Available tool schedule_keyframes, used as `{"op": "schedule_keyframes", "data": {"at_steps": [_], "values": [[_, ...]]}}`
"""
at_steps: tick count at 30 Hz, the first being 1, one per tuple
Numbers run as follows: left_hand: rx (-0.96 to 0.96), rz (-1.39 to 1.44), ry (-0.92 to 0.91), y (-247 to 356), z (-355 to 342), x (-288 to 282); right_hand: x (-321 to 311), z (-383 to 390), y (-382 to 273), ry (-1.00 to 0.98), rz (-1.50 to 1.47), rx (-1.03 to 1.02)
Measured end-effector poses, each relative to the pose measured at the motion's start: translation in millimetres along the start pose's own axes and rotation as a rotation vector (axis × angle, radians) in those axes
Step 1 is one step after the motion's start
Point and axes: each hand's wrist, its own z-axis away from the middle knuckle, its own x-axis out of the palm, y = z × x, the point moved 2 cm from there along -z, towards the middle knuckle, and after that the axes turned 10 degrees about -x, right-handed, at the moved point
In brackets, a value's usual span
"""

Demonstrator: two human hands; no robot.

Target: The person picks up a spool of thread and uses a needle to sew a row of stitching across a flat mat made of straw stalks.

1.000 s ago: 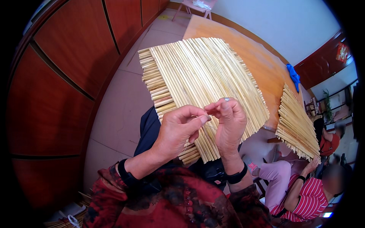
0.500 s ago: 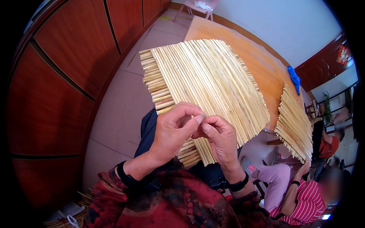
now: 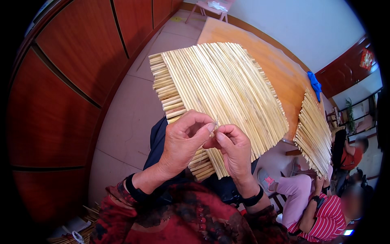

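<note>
My left hand (image 3: 181, 136) and my right hand (image 3: 235, 148) meet in front of me, thumb and fingers of each pinched together. A thin needle (image 3: 217, 120) pokes up between their fingertips; any thread at its end is too fine to make out clearly. Under my hands a mat of pale reed stalks (image 3: 227, 89) lies across my lap and the table edge. Its stalks run in two crossing layers, with the ends of the lower layer showing along the left side. My hands hide part of its near edge.
An orange-brown table (image 3: 280, 77) bears the mat's far part. Red-brown cabinets (image 3: 81, 44) line the left. At right a person in a striped top (image 3: 325, 215) sits by a second reed mat (image 3: 315, 132). A blue cloth (image 3: 314, 84) lies on the table's far corner.
The needle now stands more upright and shows above my fingertips. My hands have barely shifted. At right, the seated person's hand and arm have moved lower, and the second mat has shifted slightly.
</note>
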Motion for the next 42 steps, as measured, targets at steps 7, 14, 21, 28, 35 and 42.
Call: {"op": "schedule_keyframes", "data": {"at_steps": [7, 14, 21, 28, 35, 42], "values": [[0.068, -0.14, 0.078, -1, -1, -1, 1, 3, 3, 0.001, -0.061, -0.007], [0.139, -0.252, 0.118, 3, -2, -2, 3, 2, 6, 0.0, -0.065, 0.006], [0.162, -0.299, 0.151, 2, -3, -4, 5, 1, 8, 0.01, -0.048, -0.039], [0.159, -0.32, 0.151, 2, -3, -5, 3, 0, 12, -0.005, -0.064, -0.051], [0.153, -0.299, 0.156, -1, -5, -5, 4, 0, 12, -0.018, -0.036, -0.08], [0.135, -0.276, 0.135, 0, -4, -4, 2, 0, 12, -0.025, 0.008, -0.086]]}}
